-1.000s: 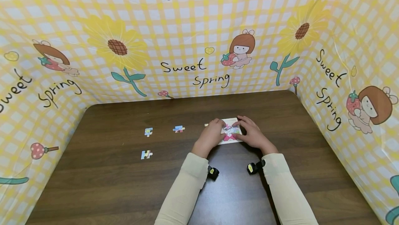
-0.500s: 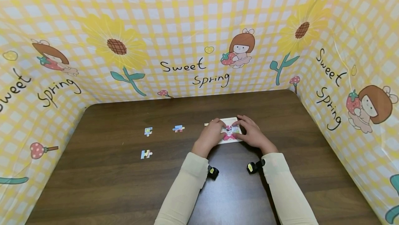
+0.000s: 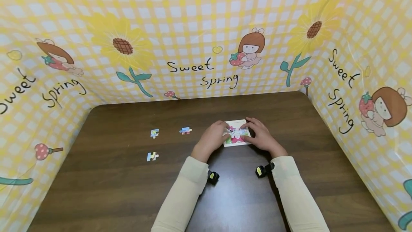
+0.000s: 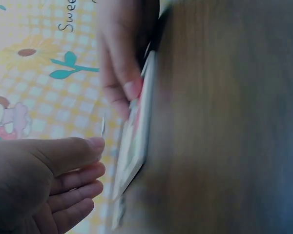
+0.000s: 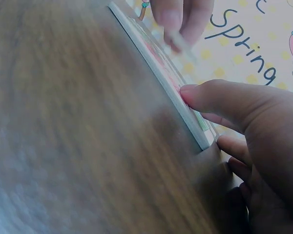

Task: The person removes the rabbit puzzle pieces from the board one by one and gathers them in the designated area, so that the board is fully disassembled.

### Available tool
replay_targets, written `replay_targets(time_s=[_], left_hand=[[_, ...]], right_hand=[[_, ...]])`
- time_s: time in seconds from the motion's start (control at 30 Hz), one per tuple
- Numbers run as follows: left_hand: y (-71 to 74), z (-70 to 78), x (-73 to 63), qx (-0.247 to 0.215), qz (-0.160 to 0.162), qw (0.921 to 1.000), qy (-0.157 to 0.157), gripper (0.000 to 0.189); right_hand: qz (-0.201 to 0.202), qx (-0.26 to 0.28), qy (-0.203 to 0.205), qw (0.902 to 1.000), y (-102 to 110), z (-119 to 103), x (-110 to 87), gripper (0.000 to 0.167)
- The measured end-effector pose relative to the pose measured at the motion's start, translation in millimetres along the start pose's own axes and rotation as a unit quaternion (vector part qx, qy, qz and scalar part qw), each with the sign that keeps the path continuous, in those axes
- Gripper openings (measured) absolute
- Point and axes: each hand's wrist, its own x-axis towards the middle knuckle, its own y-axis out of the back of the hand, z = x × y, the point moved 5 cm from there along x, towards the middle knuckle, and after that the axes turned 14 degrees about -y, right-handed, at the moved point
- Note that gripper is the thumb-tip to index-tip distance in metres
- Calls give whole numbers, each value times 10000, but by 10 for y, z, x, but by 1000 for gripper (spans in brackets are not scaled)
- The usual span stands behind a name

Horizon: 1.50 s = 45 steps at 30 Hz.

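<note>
A small jigsaw puzzle in a white-rimmed tray (image 3: 235,122) lies on the table, with a pink and white cartoon character (image 3: 235,136) in its picture. My left hand (image 3: 211,137) is at the tray's left side. Between its thumb and index finger it pinches a thin puzzle piece (image 4: 103,126), seen edge-on above the tray in the left wrist view. My right hand (image 3: 261,136) holds the tray's right side. Its thumb (image 5: 198,96) presses on the picture while other fingers curl by the tray's outer edge. Both hands cover parts of the tray.
Three loose puzzle pieces lie left of the tray: one at the back left (image 3: 155,133), one nearer the middle (image 3: 185,131) and one in front (image 3: 152,156). A yellow checked cloth (image 3: 193,21) walls in the brown wooden table (image 3: 106,189) behind and at both sides.
My left hand has shifted left off the picture, uncovering more of the tray's left part. The piece visible beside that hand before is out of sight in the head view. My right hand stays put.
</note>
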Motion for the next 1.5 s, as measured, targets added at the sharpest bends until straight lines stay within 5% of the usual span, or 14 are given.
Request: replay_targets(time_s=[0.17,0.43,0.77,1.0,1.5], left_hand=[[284,-88,-266,204,192,9996,-94,29],[575,-303,-902,558,234,9982,-33,30],[660,-577,-1409,946,-1,9952,241,31],[617,-659,-1514,1021,21,9945,246,27],[570,-637,-1465,1356,-156,9904,204,26]], right_hand=[[-13,-20,-8,10000,38,0,13,35],[-61,-36,14,10000,-2,13,1,36],[-81,25,98,9999,-35,15,-18,37],[-81,24,52,10000,-17,-12,-16,37],[-38,-14,53,10000,-22,9,0,37]])
